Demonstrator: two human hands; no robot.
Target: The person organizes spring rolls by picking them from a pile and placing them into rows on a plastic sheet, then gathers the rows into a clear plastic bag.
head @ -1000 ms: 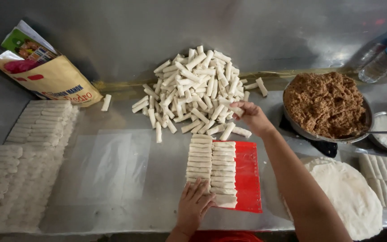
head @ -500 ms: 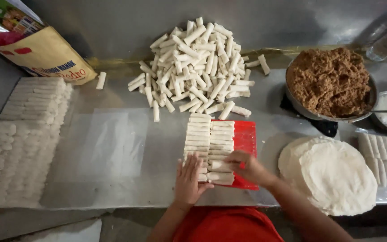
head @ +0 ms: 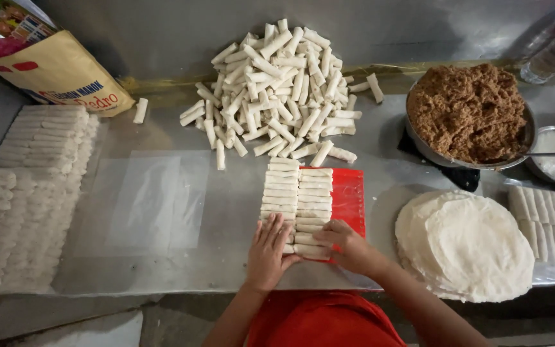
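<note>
Two hands at the near end of two rows of pale rolled pastry sticks (head: 298, 205) on a flat red plastic tray (head: 349, 199).

The tray's left part is hidden under the rows, and its near edge under the hands. The left hand (head: 270, 252) lies flat and spread on the near rolls of the left row; the right hand (head: 347, 243) curls loosely over the last rolls of the right row, grip hard to make out. Beyond the tray lies a loose heap of the same matte white rolls (head: 277, 90) on the grey metal counter (head: 226, 212). Right of the tray sits a stack of thin round floury wrappers (head: 467, 247); beyond that stack, a metal bowl of crumbly brown filling (head: 469, 112). Far left of the heap, a yellow paper bag with a red label (head: 46, 67) is cut off by the frame.
</note>
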